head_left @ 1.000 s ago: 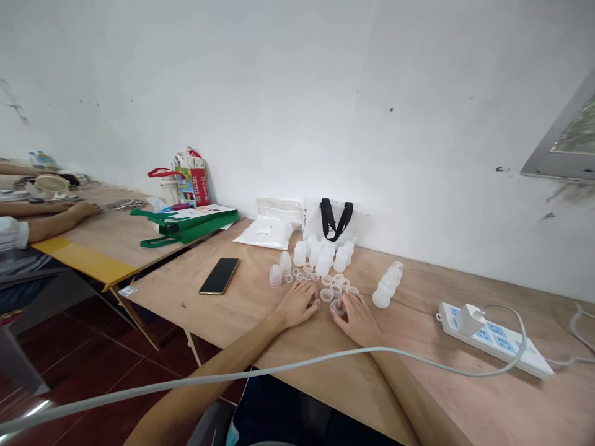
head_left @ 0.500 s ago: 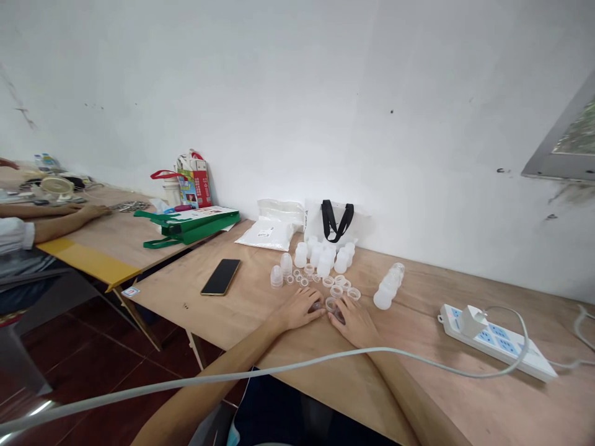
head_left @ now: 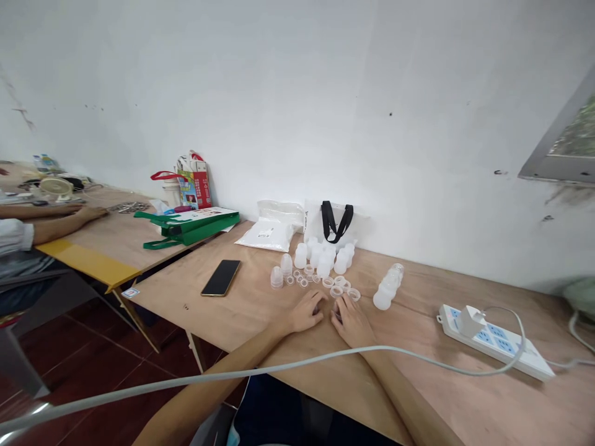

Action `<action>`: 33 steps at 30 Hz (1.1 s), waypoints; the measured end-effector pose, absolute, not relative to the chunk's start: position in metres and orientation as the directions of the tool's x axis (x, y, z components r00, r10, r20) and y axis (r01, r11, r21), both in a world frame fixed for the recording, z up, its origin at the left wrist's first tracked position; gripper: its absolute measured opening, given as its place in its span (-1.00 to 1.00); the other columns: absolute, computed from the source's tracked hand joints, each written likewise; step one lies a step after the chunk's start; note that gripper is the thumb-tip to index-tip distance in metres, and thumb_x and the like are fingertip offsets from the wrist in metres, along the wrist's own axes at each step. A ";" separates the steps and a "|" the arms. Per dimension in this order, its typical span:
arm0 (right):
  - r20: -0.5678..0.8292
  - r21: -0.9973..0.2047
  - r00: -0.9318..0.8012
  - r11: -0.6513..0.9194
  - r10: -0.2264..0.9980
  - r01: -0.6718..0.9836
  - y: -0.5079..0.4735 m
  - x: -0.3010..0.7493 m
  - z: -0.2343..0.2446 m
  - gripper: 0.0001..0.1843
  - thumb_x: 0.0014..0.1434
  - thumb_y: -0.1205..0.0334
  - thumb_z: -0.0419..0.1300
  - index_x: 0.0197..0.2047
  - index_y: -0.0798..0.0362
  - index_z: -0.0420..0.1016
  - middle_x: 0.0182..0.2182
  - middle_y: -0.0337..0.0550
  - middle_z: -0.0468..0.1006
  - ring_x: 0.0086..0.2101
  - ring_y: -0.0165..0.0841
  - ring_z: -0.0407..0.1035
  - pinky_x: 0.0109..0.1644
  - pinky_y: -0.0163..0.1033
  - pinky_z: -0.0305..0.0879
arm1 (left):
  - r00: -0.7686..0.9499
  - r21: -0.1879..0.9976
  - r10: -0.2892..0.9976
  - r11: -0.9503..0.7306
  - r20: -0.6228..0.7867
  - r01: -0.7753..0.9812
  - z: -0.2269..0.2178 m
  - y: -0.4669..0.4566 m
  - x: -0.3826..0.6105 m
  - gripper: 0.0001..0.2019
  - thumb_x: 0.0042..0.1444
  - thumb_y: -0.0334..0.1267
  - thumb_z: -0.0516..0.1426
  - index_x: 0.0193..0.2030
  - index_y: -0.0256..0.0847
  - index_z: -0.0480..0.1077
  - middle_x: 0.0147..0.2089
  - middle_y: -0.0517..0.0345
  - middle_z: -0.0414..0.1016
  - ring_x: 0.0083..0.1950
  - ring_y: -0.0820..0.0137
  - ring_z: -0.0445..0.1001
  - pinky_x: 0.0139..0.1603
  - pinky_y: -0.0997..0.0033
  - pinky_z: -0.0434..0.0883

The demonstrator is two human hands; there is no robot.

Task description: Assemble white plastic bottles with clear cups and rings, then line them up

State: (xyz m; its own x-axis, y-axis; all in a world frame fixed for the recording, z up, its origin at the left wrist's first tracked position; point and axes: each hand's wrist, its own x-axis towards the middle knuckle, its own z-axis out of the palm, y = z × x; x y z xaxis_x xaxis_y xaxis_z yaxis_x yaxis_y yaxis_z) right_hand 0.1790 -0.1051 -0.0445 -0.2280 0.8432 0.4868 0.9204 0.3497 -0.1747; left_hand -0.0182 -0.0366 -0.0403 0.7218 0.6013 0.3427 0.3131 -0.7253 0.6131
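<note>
Curled over the tabletop, my left hand [head_left: 307, 313] has its fingers closed; what they hold is hidden. My right hand [head_left: 352, 322] faces it a small gap away, its fingers bent round something clear that I cannot make out. Just beyond the fingertips lie several clear plastic rings [head_left: 354, 294]. Smaller rings [head_left: 304, 283] are scattered left of them, beside stacked clear domed caps [head_left: 276, 277]. Behind, several translucent white small bottles [head_left: 323, 266] stand in a group. More such bottles [head_left: 383, 297] form a row to the right.
A phone [head_left: 221, 277] lies at left. A white plastic package [head_left: 267, 235] and a bag with black handles [head_left: 356, 232] are by the wall. A power strip [head_left: 499, 344] sits right; its cable [head_left: 279, 370] crosses over my forearms. At the left table is a co-worker's arm [head_left: 56, 230].
My hands have drawn slightly apart and a little nearer to me. The ring that lay between my fingertips no longer shows there.
</note>
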 end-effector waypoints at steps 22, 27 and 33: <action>0.356 -0.894 0.266 0.243 0.896 0.377 -0.102 0.154 -0.053 -0.50 0.39 -0.18 -0.05 0.13 -0.06 0.45 0.18 -0.03 0.55 0.21 -0.15 0.38 0.29 0.02 0.28 | 0.759 0.282 0.579 -0.813 0.299 0.509 -0.030 -0.058 0.013 -0.57 0.25 0.02 0.21 0.12 -0.22 0.45 0.18 -0.13 0.45 0.12 0.05 0.42 0.13 0.05 0.37; 0.397 -0.872 0.268 0.270 0.878 0.408 -0.104 0.155 -0.050 -0.52 0.40 -0.20 -0.06 0.03 -0.06 0.48 0.08 -0.05 0.60 0.15 -0.16 0.41 0.23 -0.04 0.31 | 0.784 0.157 0.540 -0.841 0.305 0.518 -0.033 -0.060 0.016 -0.65 0.26 0.03 0.19 0.01 -0.17 0.51 0.16 -0.12 0.46 0.11 0.03 0.39 0.07 0.06 0.34; 0.393 -0.875 0.271 0.266 0.879 0.405 -0.106 0.155 -0.049 -0.51 0.39 -0.22 -0.07 -0.02 -0.06 0.47 0.02 -0.05 0.62 0.07 -0.16 0.46 0.19 -0.05 0.33 | 0.783 0.152 0.536 -0.843 0.315 0.516 -0.031 -0.060 0.010 -0.61 0.22 0.01 0.22 0.09 -0.15 0.48 0.21 -0.11 0.43 0.10 0.02 0.37 0.06 0.06 0.34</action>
State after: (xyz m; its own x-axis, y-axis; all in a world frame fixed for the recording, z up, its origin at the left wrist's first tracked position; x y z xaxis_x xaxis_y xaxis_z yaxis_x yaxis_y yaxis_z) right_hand 0.1549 -0.1061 -0.0487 0.2708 0.8788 0.3929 0.4047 0.2664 -0.8748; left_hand 0.0100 -0.0603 -0.0309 0.7834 0.5359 0.3149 0.5156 -0.8432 0.1521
